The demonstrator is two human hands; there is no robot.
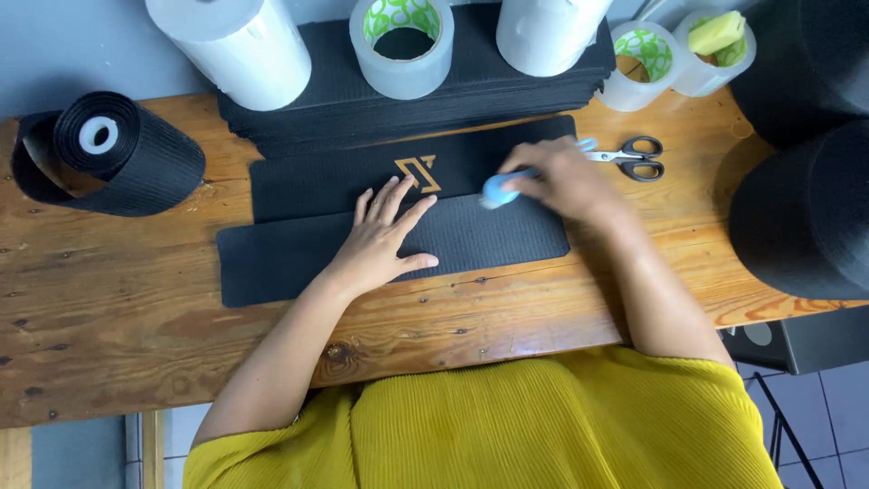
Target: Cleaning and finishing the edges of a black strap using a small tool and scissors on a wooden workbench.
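Two long black ribbed fabric strips lie side by side on the wooden table. The far strip (344, 177) bears a gold angular emblem (417, 172). My left hand (385, 237) lies flat with fingers spread on the near strip (290, 258), fingertips close to the emblem. In my right hand (561, 179) is a small light-blue tool (497, 189), its tip touching the line where the two strips meet.
Scissors (634, 158) lie right of my right hand. A stack of black strips (407, 100) sits behind, with tape rolls (402, 43) and white rolls (237, 45) on it. A black fabric roll (118, 152) lies left; large black rolls (801, 213) stand right.
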